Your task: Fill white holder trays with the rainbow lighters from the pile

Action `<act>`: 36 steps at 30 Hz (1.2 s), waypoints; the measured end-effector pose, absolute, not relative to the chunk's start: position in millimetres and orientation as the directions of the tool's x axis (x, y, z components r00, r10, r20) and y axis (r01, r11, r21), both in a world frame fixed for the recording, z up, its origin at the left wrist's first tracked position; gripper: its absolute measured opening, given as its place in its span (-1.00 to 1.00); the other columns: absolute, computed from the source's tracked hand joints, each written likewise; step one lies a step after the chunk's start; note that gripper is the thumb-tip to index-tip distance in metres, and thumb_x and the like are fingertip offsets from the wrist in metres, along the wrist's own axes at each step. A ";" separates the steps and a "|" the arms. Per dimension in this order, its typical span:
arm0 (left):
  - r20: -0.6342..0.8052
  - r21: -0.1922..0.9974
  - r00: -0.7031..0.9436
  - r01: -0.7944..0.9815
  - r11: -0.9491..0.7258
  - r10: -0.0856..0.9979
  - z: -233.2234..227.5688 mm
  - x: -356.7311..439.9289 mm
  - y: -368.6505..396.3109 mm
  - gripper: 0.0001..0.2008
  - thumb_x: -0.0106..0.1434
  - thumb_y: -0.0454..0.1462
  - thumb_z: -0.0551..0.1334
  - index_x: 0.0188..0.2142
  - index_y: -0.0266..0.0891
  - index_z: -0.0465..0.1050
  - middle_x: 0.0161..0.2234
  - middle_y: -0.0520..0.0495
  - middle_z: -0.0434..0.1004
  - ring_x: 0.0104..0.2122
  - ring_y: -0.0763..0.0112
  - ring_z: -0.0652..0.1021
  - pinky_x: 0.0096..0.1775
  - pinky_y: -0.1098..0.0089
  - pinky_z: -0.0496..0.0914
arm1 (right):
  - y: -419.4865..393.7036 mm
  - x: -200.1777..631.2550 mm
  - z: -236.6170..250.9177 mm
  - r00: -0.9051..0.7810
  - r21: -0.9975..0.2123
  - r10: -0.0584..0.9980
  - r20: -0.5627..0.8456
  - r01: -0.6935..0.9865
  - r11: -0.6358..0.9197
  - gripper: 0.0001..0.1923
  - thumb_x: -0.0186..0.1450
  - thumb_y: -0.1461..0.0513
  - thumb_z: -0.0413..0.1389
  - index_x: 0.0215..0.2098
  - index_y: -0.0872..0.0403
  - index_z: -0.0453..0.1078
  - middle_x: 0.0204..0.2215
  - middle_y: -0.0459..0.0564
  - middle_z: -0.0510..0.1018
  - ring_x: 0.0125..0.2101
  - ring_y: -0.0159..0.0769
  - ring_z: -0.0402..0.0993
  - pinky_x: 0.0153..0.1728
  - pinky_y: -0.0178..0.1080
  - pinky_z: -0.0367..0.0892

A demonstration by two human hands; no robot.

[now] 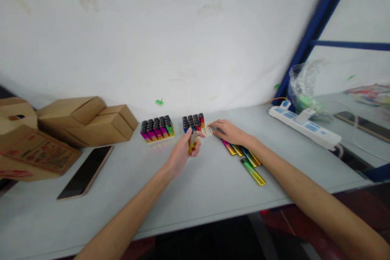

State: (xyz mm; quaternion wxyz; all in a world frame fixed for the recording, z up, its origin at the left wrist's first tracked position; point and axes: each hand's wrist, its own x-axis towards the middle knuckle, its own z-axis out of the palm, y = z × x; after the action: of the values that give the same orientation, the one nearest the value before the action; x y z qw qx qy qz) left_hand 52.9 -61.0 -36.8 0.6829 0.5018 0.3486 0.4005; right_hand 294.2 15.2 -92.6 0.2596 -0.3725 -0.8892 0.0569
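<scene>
Left hand: fingers are squeezing one shiny rainbow-coloured lighter upright, ready for slotting.
Right hand: fingers are lying flat together, steadying the half-filled white tray at 12 o'clock of the held lighter.
Loose rainbow lighters: lying at 4 o'clock, handy.

Left hand holding lighter, right hand on tray

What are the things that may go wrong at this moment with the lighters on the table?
1. The left hand holds one lighter close to the half-filled tray; a clumsy move might topple the upright lighters there.
2. The right hand rests at the tray's open end, above the loose lighters; the forearm could sweep them along.
3. The nearest loose lighter lies toward the table edge and might roll off.
</scene>
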 end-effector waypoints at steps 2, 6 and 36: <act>-0.039 0.961 0.440 -0.229 0.154 0.897 -28.5 53.2 -58.4 -0.55 0.37 0.11 0.14 -0.17 -0.25 0.44 -0.49 0.08 0.24 -0.58 0.53 0.24 -0.51 0.48 0.18 | 14.5 293.5 -92.2 -0.585 -0.294 0.693 0.422 0.635 0.715 -0.68 0.48 0.23 0.03 0.15 0.16 0.40 0.00 0.22 0.55 0.03 -0.06 0.48 0.12 0.02 0.35; 0.046 0.968 0.436 -0.242 0.067 0.899 -9.1 52.4 -49.6 -0.61 0.33 0.02 0.27 -0.09 -0.25 0.49 -0.39 0.03 0.34 -0.48 0.51 0.37 -0.46 0.46 0.28 | 12.3 292.8 -90.2 -0.576 -0.300 0.702 0.418 0.642 0.706 -0.68 0.48 0.24 0.03 0.15 0.16 0.41 -0.01 0.22 0.55 0.00 -0.08 0.49 0.10 0.00 0.37; 0.302 0.133 0.625 0.720 -0.681 0.720 1.6 78.2 58.1 -0.84 0.19 -0.18 0.42 -0.34 -0.22 0.56 -0.20 -0.14 0.58 -0.13 0.13 0.51 -0.01 0.18 0.35 | 14.3 291.3 -91.3 -0.564 -0.287 0.719 0.407 0.668 0.687 -0.66 0.47 0.26 0.06 0.16 0.19 0.41 -0.01 0.24 0.56 -0.01 -0.07 0.50 0.11 0.00 0.34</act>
State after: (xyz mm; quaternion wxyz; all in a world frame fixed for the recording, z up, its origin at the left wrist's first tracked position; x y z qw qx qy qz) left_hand 78.2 58.1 1.6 -0.0003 0.9015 0.3992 0.1673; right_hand 291.3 14.3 -91.3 0.2529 -0.3925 -0.8829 0.0502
